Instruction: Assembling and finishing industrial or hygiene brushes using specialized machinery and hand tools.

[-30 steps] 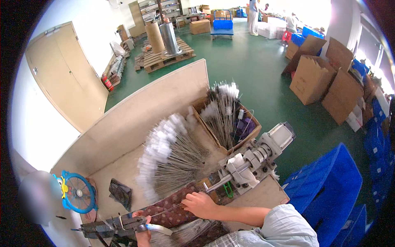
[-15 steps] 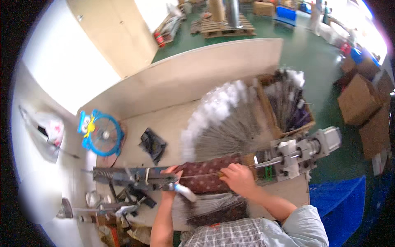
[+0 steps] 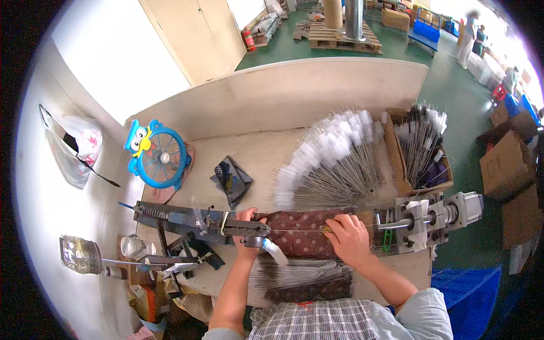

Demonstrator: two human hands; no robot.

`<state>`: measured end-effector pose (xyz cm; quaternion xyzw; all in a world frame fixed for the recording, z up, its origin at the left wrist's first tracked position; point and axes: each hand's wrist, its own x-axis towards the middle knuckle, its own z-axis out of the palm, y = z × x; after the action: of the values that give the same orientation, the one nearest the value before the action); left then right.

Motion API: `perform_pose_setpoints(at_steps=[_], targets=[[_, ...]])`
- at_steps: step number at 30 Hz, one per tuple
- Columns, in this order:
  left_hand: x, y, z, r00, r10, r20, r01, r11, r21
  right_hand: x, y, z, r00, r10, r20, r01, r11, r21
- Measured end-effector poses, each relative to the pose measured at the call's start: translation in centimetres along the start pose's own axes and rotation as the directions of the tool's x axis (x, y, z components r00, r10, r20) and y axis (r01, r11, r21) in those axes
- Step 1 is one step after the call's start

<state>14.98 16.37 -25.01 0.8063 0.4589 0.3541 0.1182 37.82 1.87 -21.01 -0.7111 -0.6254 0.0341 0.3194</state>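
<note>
My left hand [image 3: 246,224] is closed at the dark metal clamp [image 3: 245,228] of a bench machine. The clamp partly covers its fingers, so what they hold is hidden. A white curved handle [image 3: 276,253] sticks out below that clamp. A thin metal wire [image 3: 299,230] runs rightward from the clamp over a brown dotted padded cloth [image 3: 300,243]. On the cloth's right part my right hand [image 3: 347,237] lies with its fingertips pinched on the wire. Further right is the machine's metal chuck end [image 3: 418,218]. A bundle of thin wires [image 3: 300,275] lies in front of the cloth.
White-tipped wire brushes [image 3: 334,158] fan out behind the machine. Beside them stands a carton [image 3: 399,161] of more brushes. At left are a blue toy-faced fan [image 3: 164,157], a black plastic bag [image 3: 232,178] and a lamp [image 3: 80,254]. A low panel [image 3: 283,93] edges the bench's back.
The whole view has shifted, so the bench sits further right and the picture is sharper. Both hands keep about the same places at the clamp and on the cloth.
</note>
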Motion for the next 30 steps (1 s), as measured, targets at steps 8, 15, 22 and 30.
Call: perform_pose_setpoints(at_steps=[8, 15, 22, 30], targets=[[-1.4, -2.9, 1.7, 0.977, 0.130, -0.168, -0.156, 0.976, -0.151, 1.6, -4.2, 4.7, 0.919, -0.364, 0.150, 0.371, 0.928, -0.025], [-3.5, -1.8, -3.5, 0.959, -0.043, 0.280, -0.042, 0.955, 0.292, 4.7, -5.7, 8.3, 0.851, -0.308, 0.425, 0.325, 0.945, 0.033], [-11.3, -3.7, -8.2, 0.957, -0.246, -0.152, 0.228, 0.965, -0.128, 5.1, -5.9, 8.0, 0.835, -0.345, 0.429, 0.386, 0.922, -0.010], [-12.0, -4.8, -10.6, 0.371, -0.895, 0.247, 0.591, 0.023, -0.806, 5.3, -6.1, 7.5, 0.850, -0.353, 0.390, 0.370, 0.929, 0.035]])
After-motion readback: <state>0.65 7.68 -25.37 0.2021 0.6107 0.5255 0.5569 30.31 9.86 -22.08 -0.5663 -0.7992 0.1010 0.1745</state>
